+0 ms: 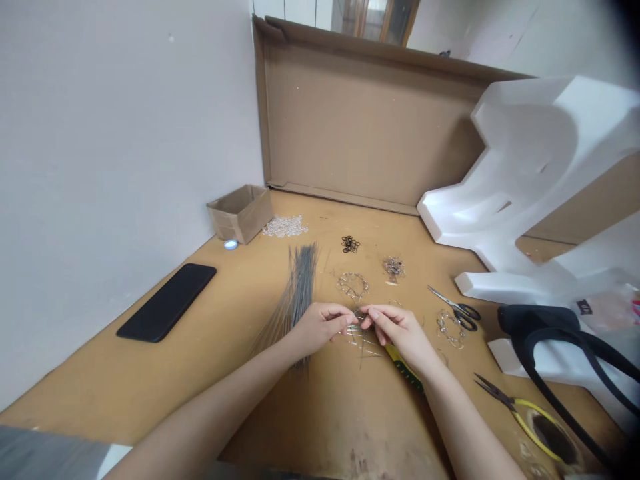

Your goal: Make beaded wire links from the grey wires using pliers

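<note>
My left hand (323, 327) and my right hand (395, 331) meet over the middle of the table, fingertips pinched close together. Between them runs a thin wire, partly hidden by the fingers. Beside my left hand lies a bundle of long grey wires (303, 280). Short cut wires (371, 352) are scattered under the fingertips. Just beyond the hands sits a loop of bent wire (353, 285). A yellow-and-green tool handle (407, 373) shows partly beneath my right wrist.
Scissors (457, 308), a beaded wire ring (451, 329) and yellow-handled pliers (520, 413) lie at right. Farther back are black rings (351, 244), small metal pieces (393, 267), clear beads (286, 226) and a cardboard box (243, 215). A black phone (167, 302) is at left; white foam (515, 167) stands right.
</note>
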`<move>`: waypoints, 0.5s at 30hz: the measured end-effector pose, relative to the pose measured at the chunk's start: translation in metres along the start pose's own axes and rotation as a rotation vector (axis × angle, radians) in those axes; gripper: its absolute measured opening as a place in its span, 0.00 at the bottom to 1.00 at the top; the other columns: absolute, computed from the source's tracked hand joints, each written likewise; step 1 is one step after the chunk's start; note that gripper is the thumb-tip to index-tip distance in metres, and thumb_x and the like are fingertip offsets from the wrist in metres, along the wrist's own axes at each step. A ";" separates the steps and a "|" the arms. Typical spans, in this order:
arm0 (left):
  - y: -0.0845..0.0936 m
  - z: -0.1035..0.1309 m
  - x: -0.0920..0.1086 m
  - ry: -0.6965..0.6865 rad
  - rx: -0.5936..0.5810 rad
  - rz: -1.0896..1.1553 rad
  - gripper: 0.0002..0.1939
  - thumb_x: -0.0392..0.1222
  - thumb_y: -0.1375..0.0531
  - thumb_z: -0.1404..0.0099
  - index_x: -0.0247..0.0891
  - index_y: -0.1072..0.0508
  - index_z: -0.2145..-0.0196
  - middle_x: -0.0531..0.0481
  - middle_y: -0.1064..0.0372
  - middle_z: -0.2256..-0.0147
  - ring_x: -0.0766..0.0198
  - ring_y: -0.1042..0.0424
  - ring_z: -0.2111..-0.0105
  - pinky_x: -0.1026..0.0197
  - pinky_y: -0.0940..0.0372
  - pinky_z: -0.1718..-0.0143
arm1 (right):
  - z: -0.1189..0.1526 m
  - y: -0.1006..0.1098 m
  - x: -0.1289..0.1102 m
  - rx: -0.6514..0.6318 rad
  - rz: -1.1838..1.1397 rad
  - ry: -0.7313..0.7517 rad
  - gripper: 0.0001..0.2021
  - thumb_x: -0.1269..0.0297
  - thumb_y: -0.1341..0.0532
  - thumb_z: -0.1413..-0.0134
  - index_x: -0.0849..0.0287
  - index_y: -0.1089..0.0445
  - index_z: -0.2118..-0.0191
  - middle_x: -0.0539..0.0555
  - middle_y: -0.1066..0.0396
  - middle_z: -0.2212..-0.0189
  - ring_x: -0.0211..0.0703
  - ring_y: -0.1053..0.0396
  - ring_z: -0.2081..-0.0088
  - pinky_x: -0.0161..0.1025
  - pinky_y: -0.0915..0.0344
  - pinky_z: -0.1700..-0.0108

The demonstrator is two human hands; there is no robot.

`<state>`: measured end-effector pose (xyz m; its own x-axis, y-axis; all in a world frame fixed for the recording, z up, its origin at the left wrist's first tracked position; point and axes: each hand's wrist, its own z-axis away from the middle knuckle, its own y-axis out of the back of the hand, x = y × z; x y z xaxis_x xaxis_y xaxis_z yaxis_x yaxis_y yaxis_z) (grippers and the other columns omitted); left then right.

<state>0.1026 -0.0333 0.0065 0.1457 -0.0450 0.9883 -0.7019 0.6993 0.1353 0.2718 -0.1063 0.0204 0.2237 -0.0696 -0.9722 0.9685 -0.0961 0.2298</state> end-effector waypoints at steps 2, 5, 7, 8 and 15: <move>-0.001 0.001 0.000 -0.023 0.034 -0.009 0.12 0.45 0.46 0.44 0.33 0.28 0.72 0.55 0.39 0.81 0.74 0.44 0.83 0.70 0.46 0.80 | 0.000 0.000 0.003 -0.014 0.008 0.008 0.16 0.54 0.45 0.48 0.61 0.29 0.62 0.51 0.28 0.75 0.29 0.42 0.85 0.30 0.42 0.81; 0.000 0.001 0.001 -0.079 0.063 -0.094 0.12 0.44 0.47 0.42 0.33 0.29 0.73 0.55 0.40 0.82 0.73 0.44 0.82 0.70 0.47 0.79 | 0.001 0.000 0.009 0.019 0.162 0.060 0.16 0.56 0.48 0.45 0.60 0.31 0.58 0.52 0.27 0.74 0.30 0.41 0.85 0.31 0.39 0.80; 0.002 0.002 0.001 -0.119 0.047 -0.181 0.13 0.44 0.48 0.41 0.33 0.28 0.74 0.55 0.40 0.82 0.73 0.44 0.81 0.70 0.48 0.79 | 0.001 0.000 0.012 0.052 0.314 0.128 0.16 0.59 0.48 0.44 0.57 0.34 0.53 0.51 0.27 0.74 0.31 0.40 0.85 0.31 0.39 0.79; 0.003 0.002 0.001 -0.138 0.029 -0.222 0.14 0.44 0.48 0.41 0.33 0.28 0.74 0.55 0.40 0.82 0.72 0.44 0.80 0.70 0.48 0.78 | 0.002 0.000 0.012 0.062 0.383 0.165 0.16 0.60 0.48 0.44 0.56 0.34 0.52 0.50 0.27 0.75 0.31 0.39 0.85 0.31 0.38 0.79; 0.006 0.004 0.002 -0.202 -0.041 -0.366 0.14 0.43 0.50 0.40 0.34 0.28 0.73 0.54 0.36 0.79 0.70 0.39 0.77 0.69 0.46 0.74 | 0.002 0.004 0.005 0.028 0.696 0.453 0.10 0.66 0.46 0.44 0.54 0.27 0.63 0.52 0.28 0.71 0.38 0.31 0.70 0.33 0.35 0.66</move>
<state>0.0964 -0.0319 0.0097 0.2383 -0.4321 0.8698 -0.6001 0.6386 0.4817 0.2770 -0.1095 0.0168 0.7988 0.2833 -0.5307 0.5910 -0.2042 0.7804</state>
